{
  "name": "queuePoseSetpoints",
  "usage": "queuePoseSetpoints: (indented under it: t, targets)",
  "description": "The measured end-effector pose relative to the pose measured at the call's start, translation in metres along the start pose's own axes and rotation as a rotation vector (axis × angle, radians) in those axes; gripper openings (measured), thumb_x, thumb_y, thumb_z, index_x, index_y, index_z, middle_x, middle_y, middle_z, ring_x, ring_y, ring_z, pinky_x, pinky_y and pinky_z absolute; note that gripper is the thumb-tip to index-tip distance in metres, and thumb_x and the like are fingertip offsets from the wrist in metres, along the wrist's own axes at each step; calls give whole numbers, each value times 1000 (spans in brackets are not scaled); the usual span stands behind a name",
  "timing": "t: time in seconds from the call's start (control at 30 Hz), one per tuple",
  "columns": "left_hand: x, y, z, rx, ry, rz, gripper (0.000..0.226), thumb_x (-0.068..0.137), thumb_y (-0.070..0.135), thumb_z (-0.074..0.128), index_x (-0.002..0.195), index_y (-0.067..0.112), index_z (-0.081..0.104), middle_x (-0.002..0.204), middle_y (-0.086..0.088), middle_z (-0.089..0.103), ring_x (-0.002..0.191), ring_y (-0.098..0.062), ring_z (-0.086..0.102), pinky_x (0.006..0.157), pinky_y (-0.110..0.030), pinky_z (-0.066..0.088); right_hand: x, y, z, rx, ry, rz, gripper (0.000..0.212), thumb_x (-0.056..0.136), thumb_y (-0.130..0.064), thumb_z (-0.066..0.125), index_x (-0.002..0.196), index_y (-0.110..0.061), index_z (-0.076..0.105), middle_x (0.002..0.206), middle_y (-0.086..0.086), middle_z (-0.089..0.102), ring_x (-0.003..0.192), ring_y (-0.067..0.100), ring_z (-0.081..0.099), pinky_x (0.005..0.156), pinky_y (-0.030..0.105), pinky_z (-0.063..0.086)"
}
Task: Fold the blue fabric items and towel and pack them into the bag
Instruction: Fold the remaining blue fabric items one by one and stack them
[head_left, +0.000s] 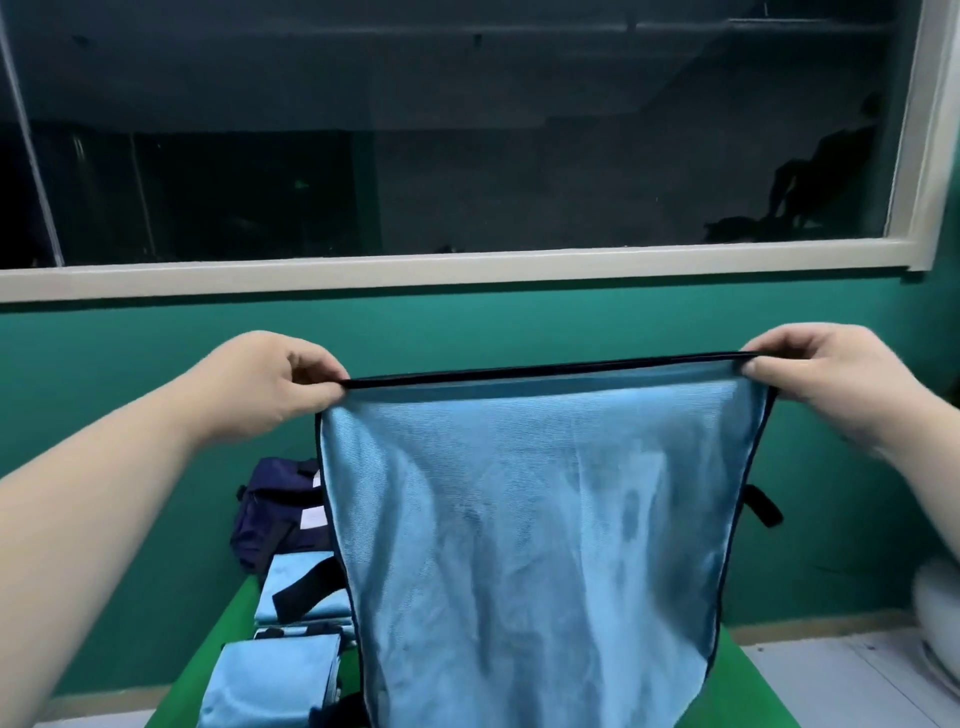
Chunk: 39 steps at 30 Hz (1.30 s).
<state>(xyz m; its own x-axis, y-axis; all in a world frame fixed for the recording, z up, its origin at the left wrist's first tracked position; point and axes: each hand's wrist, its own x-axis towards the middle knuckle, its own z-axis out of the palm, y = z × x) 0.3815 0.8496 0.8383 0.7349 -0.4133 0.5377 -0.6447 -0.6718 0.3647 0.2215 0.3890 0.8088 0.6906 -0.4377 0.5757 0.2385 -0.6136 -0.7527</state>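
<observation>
A light blue towel (535, 530) with dark navy edging hangs in the air in front of me, stretched flat by its top edge. My left hand (265, 384) pinches the top left corner and my right hand (826, 374) pinches the top right corner. Behind the towel's left side a navy bag (278, 512) stands at the far end of the green table (228, 623). Folded light blue fabric items lie in front of it: one with a dark strap (301, 592) and a nearer stack (270, 680). The towel hides most of the table.
A teal wall (467, 322) and a large dark window (467, 130) stand right behind the table. A black strap (761, 506) pokes out past the towel's right edge. A white round object (935, 618) sits on the floor at the right.
</observation>
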Motion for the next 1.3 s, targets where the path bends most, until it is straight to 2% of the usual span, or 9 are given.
queuePoseSetpoints:
  t: [0.2, 0.3, 0.47, 0.63, 0.73, 0.87, 1.07, 1.2, 1.3]
  targets:
    - [7, -28, 40, -95, -4, -91, 8, 84, 22, 78, 78, 28, 76, 73, 14, 73, 64, -2, 62, 59, -5, 41, 3, 30, 20, 272, -201, 172, 18, 81, 10, 67, 74, -6, 66, 69, 7, 64, 56, 10, 60, 53, 17, 52]
    - [23, -47, 62, -119, 5, -125, 8, 82, 20, 79, 79, 26, 74, 71, 12, 72, 63, -8, 63, 59, -8, 42, 16, 57, 41, 282, -235, 248, 18, 85, 14, 62, 79, -3, 61, 67, 7, 62, 54, 10, 58, 50, 17, 50]
    - [75, -74, 91, -132, 46, -153, 14, 79, 18, 81, 71, 24, 71, 70, 9, 72, 57, -1, 55, 60, -12, 41, 71, 87, 83, 369, -158, 313, 23, 85, 12, 61, 76, -9, 60, 59, -1, 60, 50, 11, 54, 45, 17, 46]
    - [154, -75, 61, -156, 132, -170, 12, 83, 20, 78, 73, 22, 71, 70, 10, 71, 63, -8, 57, 61, -23, 44, 161, 62, 107, 359, -85, 190, 20, 83, 6, 68, 76, -12, 64, 64, 1, 64, 58, 16, 56, 49, 20, 50]
    - [185, -54, 18, -174, 276, -100, 14, 84, 14, 76, 72, 18, 69, 60, 12, 66, 54, 0, 54, 52, -12, 42, 201, 18, 95, 423, -8, 67, 23, 84, 2, 69, 75, -18, 63, 64, -4, 65, 60, 13, 59, 54, 23, 51]
    - [158, -23, -19, -208, 421, -32, 5, 87, 13, 73, 85, 10, 69, 70, 2, 61, 49, 1, 49, 41, -7, 34, 189, -28, 68, 490, -27, -26, 26, 84, 2, 69, 73, -21, 63, 68, -4, 66, 64, 13, 63, 61, 28, 53]
    - [38, -19, -10, -201, 124, -18, 15, 84, 10, 76, 76, 22, 70, 69, 3, 67, 59, -4, 53, 55, -7, 40, 70, -21, 28, 541, -226, 34, 35, 87, 12, 53, 69, -18, 60, 65, -3, 62, 61, 11, 63, 59, 23, 55]
    - [-49, -22, 28, -181, -151, -49, 20, 83, 9, 76, 77, 27, 69, 64, 7, 67, 56, -5, 53, 59, -14, 43, -31, 19, 20, 487, -306, 174, 32, 74, 11, 59, 57, -16, 67, 61, 0, 63, 56, 12, 64, 62, 21, 58]
    - [-106, -28, 60, -152, -366, -89, 20, 83, 12, 77, 76, 30, 69, 68, 3, 70, 59, -7, 57, 69, -28, 49, -95, 56, 20, 455, -298, 316, 31, 73, 14, 58, 56, -10, 66, 58, 1, 62, 51, 10, 62, 51, 15, 52]
